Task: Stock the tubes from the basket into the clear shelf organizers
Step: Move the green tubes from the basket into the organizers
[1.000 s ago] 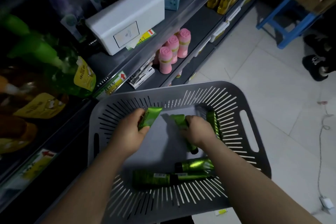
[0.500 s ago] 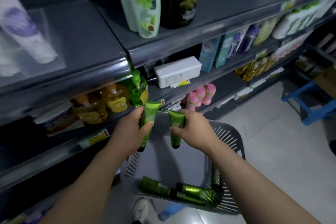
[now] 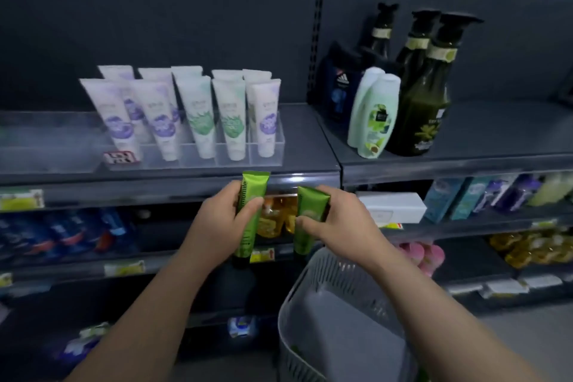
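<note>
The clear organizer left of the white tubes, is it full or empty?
Empty, as far as shows: the clear organizer is see-through with nothing inside, while white tubes fill its neighbour.

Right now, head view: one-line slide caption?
Left hand and right hand each raise a green tube toward the clear organizer.

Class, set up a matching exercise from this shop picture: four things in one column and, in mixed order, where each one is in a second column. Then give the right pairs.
Things
1. green tube
2. white tubes
3. grey basket
4. dark pump bottles

Places
A. upright in the clear organizer on the top shelf
B. bottom right, below the right hand
C. held in the left hand
D. top shelf, right of the upright post

Pairs: 1-C, 2-A, 3-B, 4-D
</note>
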